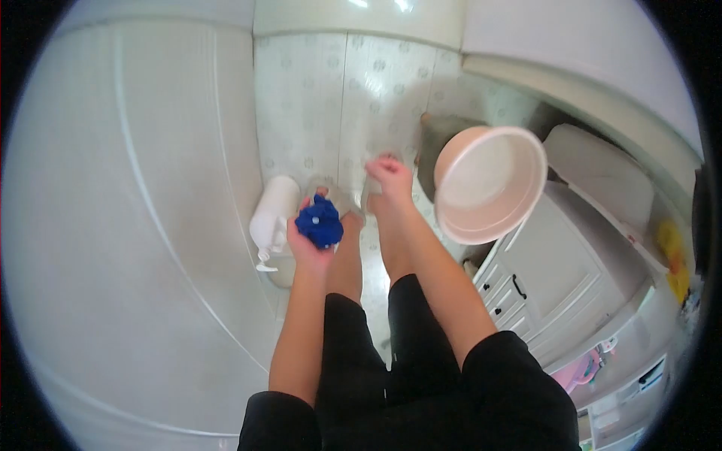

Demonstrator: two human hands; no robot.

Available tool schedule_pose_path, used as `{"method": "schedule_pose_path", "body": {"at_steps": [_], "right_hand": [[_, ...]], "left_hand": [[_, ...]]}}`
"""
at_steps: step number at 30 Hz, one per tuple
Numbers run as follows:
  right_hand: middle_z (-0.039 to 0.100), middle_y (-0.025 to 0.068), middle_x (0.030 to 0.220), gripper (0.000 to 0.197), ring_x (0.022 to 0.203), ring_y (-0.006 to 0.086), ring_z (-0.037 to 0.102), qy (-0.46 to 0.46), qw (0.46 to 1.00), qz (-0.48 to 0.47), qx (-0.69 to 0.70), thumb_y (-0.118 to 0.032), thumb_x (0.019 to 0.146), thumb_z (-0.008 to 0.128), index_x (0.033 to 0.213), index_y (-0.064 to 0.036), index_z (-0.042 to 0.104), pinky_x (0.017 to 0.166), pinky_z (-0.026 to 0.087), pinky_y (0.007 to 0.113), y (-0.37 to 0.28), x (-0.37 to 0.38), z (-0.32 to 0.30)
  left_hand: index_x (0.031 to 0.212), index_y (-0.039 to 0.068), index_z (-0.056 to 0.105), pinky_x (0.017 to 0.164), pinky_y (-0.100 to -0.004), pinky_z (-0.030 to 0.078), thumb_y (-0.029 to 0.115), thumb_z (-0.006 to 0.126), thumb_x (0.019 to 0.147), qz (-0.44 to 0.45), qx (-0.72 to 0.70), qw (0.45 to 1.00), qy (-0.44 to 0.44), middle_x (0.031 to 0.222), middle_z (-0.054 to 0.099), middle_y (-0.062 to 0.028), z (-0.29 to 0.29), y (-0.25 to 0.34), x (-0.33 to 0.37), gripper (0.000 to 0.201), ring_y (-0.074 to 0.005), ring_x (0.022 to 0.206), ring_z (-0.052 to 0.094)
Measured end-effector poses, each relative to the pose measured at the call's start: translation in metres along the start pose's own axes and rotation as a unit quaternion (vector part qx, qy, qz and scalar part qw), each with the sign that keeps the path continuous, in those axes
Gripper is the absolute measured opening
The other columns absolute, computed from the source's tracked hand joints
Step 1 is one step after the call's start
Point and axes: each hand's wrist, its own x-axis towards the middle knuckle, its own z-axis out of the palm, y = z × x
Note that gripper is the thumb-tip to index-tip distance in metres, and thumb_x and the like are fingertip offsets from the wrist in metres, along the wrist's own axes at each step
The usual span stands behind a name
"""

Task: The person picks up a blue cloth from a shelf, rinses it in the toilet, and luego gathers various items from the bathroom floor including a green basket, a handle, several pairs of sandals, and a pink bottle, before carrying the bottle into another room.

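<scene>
Extending from loose black fabric sleeves (519,376), two bare forearms (444,278) lie above a pair of black knee-length shorts (353,346). The left hand (310,240) is turned palm up, its fingers bent around a soft, crumpled bundle of deep-blue fabric (319,222) with small pale specks on it; the bundle sits in the palm, over the left shin. The right hand (391,174) is raised over the other leg, well apart from the blue bundle, with its fingers loosely bent toward the left; they are blurred, and I cannot tell whether they are fully closed or have anything between them.

To the right of the right forearm is a round, pale-pink basin (489,184) with a thick rim and a whitish inside. Behind its left edge shows a dull grey-brown object (432,150), mostly hidden. Just left of the left hand is a white cylindrical bottle (278,199) with a pump head, its nozzle toward the person; I cannot tell whether it stands or lies.

Lower right, a white panelled cabinet (549,263) carries black handles, with a bright pink object (577,371) near it and a yellow one (674,263) farther right. Beyond the feet, a pale floor (301,98) with small grey flower-like motifs runs toward a glossy cream surface (361,19).
</scene>
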Motion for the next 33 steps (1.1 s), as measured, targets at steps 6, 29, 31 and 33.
{"method": "schedule_pose_path", "body": {"at_steps": [6,29,31,33], "right_hand": [[0.068,0.0094,0.084,0.015,0.075,0.0159,0.065,-0.081,0.997,-0.001,0.013,-0.001,0.078,0.076,0.085,-0.0008,0.062,0.067,0.054,0.030,-0.140,-0.117,-0.002],[0.057,0.0009,0.072,0.012,0.056,0.0107,0.050,-0.025,0.992,-0.097,0.079,-0.016,0.090,0.067,0.098,-0.0077,0.063,0.051,0.039,0.027,-0.513,-0.149,0.128],[0.057,0.0013,0.069,0.012,0.056,0.0106,0.051,0.007,0.986,-0.108,0.129,-0.017,0.092,0.067,0.098,-0.0077,0.063,0.051,0.040,0.026,-0.538,-0.144,0.133],[0.057,0.0016,0.068,0.012,0.056,0.0119,0.053,0.016,0.982,-0.112,0.153,-0.016,0.093,0.066,0.099,-0.0072,0.062,0.052,0.043,0.027,-0.566,-0.137,0.135]], "left_hand": [[0.128,0.013,0.055,0.088,-0.0410,0.052,0.034,0.037,0.093,0.045,0.132,0.981,0.133,0.120,0.063,-0.0117,0.103,-0.001,-0.068,0.045,-0.0286,0.105,0.063],[0.124,0.013,0.058,0.090,-0.0400,0.050,0.038,0.043,0.091,-0.012,0.217,0.976,-0.010,0.116,0.064,-0.0067,0.529,0.112,-0.080,0.044,-0.0254,0.105,0.061],[0.123,0.013,0.059,0.093,-0.0392,0.049,0.037,0.042,0.092,-0.005,0.237,0.971,0.004,0.116,0.064,-0.0061,0.567,0.117,-0.067,0.043,-0.0244,0.105,0.061],[0.121,0.012,0.060,0.093,-0.0384,0.049,0.038,0.041,0.093,-0.017,0.233,0.972,-0.011,0.115,0.065,-0.0053,0.589,0.125,-0.038,0.043,-0.0238,0.106,0.061]]}}
